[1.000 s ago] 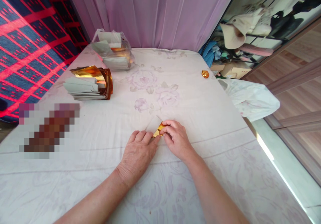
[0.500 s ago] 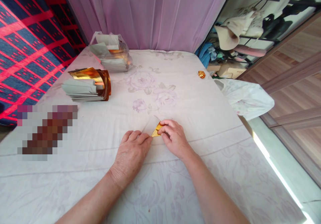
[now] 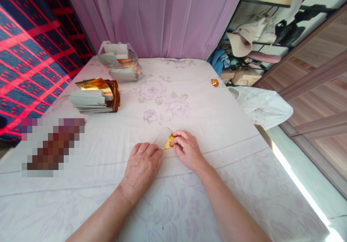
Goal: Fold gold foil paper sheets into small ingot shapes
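Note:
A small sheet of gold foil paper (image 3: 168, 143) with a pale back lies on the floral bedsheet (image 3: 189, 101), partly folded. My right hand (image 3: 186, 149) pinches its gold corner between thumb and fingers. My left hand (image 3: 143, 164) rests palm down on the sheet, fingertips touching the paper's left edge. Most of the paper is hidden under both hands.
A stack of gold and grey sheets (image 3: 94, 96) lies at the left. A clear plastic bag of more sheets (image 3: 119, 62) sits at the back left. A small folded gold piece (image 3: 214, 82) lies near the right edge. A white bag (image 3: 261, 104) hangs off the right side.
My left hand has slid a little back and left from the paper. My right hand keeps its pinch on the gold corner. The view has shifted slightly.

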